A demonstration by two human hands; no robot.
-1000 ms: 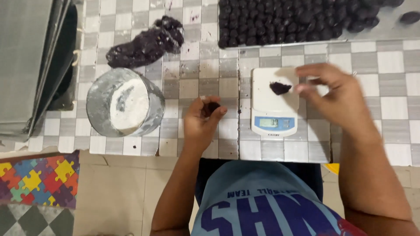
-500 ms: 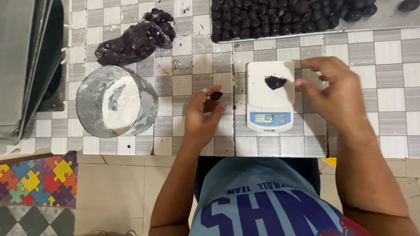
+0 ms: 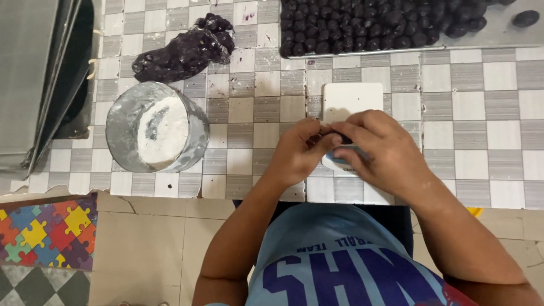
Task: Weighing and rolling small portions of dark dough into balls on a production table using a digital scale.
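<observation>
Fingertips of left hand [image 3: 297, 153] and right hand [image 3: 377, 150] are meeting over the scale [image 3: 347, 102], pinching a small dark dough bit [image 3: 338, 136] between them. Looks soft, sticky, light; likely deforming easily, so gentle pinching suits. Flour bowl [image 3: 156, 127] sits left of scale.

One white scale [image 3: 351, 99], one metal bowl of white powder [image 3: 156, 127] and one dark dough lump [image 3: 184, 51] are here. One tray [image 3: 510, 35] holds many dark balls, too many to count.
</observation>
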